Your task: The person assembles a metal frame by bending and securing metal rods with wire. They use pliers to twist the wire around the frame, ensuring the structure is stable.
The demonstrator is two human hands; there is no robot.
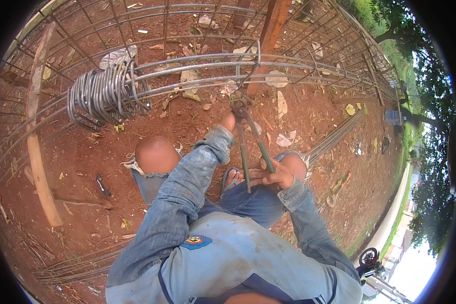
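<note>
Long-handled pincers [254, 133] with green grips stand at the middle, their jaws up against the lower steel bars. My right hand [274, 175] is closed around the handles, which are spread apart. My left hand [229, 122] is raised beside the jaws, its fingers mostly hidden behind the tool and sleeve. Just above the jaws, a square steel stirrup [259, 52] hangs around the long horizontal reinforcing bars [187, 68]. A thick bunch of bent stirrups [106, 96] is gathered on the same bars to the left.
A wooden post [35, 147] props the bars at left; a reddish post [271, 35] stands behind them. A rusty rebar cage [334, 35] runs across the back. Loose rods [334, 137] lie at right on red soil with leaves. A dark tool [103, 185] lies left of my knee.
</note>
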